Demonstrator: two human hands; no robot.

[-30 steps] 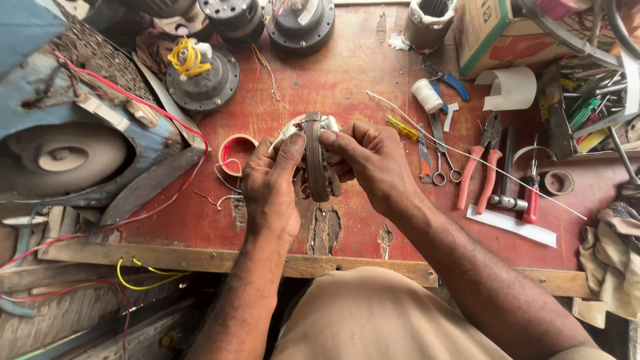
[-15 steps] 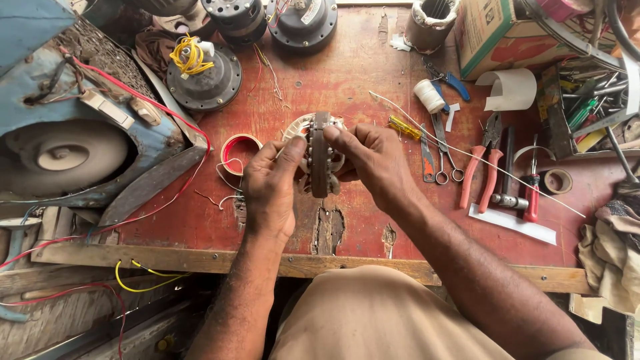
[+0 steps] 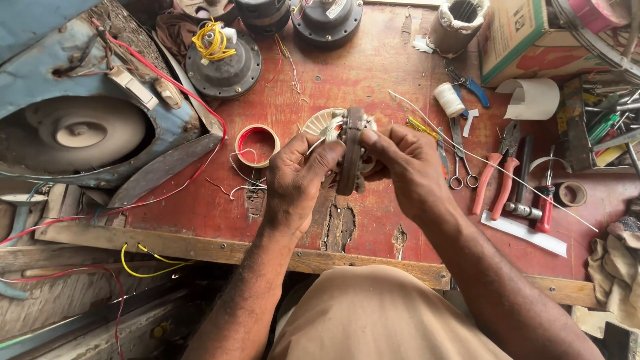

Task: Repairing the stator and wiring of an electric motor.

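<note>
Two hands: left hand (image 3: 297, 181) and right hand (image 3: 408, 170), both pinching one motor stator (image 3: 350, 152) held on edge between them, just above the bench (image 3: 373, 73).
Grip: left thumb and fingers press the near-left rim; right fingertips clamp the top and right side; both hands closed on the part.
Stator: one, a dark laminated ring with pale windings showing behind it, raised at mid-bench and not resting flat.
Tape rolls: one red-cored roll (image 3: 257, 145) just left of the left hand; one small roll (image 3: 571, 193) well right of the right hand.
Thread spool: one, white (image 3: 449, 99), beyond the right hand.
Scissors: one pair (image 3: 459, 160), just right of the right hand.
Pliers: one red-handled pair (image 3: 497, 170), right of the scissors.
Screwdriver: one, red-handled (image 3: 545, 200), further right.
Motor housings: one dark round housing with yellow wire (image 3: 223, 60) beyond the left hand; two more at the far edge, partly cut off.
Wound core: one, upright (image 3: 457, 27), far beyond the right hand.
Cardboard box: one (image 3: 527, 40), far right.
Fan casing: one, blue and worn (image 3: 73, 120), well left of the left hand.
Loose wires: red and yellow strands trail left of the hands, over the bench edge.
Surface: red-painted wood, chipped and cracked just below the hands.
</note>
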